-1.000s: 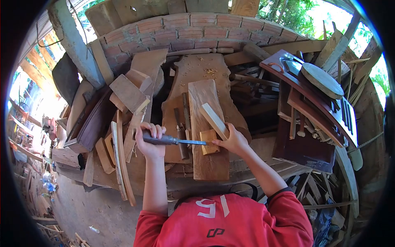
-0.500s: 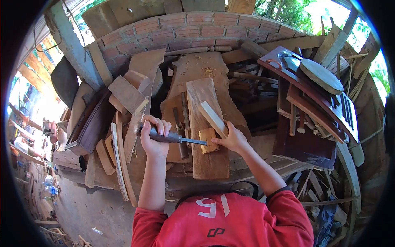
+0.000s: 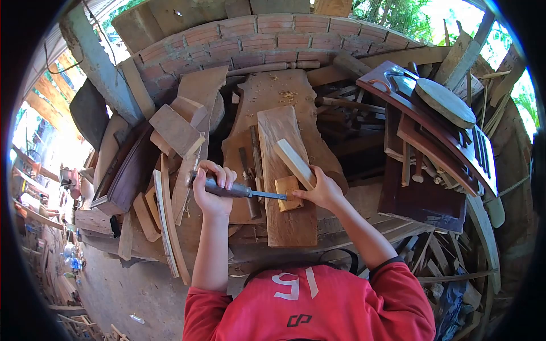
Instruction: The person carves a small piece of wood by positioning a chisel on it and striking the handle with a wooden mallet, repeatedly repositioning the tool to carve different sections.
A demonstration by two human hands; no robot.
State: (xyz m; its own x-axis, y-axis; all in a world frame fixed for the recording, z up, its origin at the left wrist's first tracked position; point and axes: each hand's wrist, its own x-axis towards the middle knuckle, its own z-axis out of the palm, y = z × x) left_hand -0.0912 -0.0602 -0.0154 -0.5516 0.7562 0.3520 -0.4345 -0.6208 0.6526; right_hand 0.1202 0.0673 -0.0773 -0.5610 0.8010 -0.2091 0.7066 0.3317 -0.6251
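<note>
My left hand [image 3: 214, 184] is closed around the dark handle of a chisel [image 3: 267, 195]. Its flat metal blade points right, and the tip rests on a small yellowish wood block [image 3: 288, 192]. My right hand [image 3: 323, 190] grips a pale squared wooden stick [image 3: 294, 163], which slants up and left from between thumb and fingers. That thumb reaches onto the block's right side, close to the chisel tip. Under the block lies a thick brown board [image 3: 291, 230]. Left of the board are another chisel-like tool [image 3: 248, 187] and a long narrow tool [image 3: 256, 153].
A wide wooden slab [image 3: 273, 94] with shavings extends toward the brick wall [image 3: 239, 42]. Wood offcuts [image 3: 176, 128] crowd the left. Dark varnished furniture panels [image 3: 409, 122] are stacked at right, with a round wooden disc [image 3: 445, 103] on top. Curved strips [image 3: 170, 227] lean at the bench's front left.
</note>
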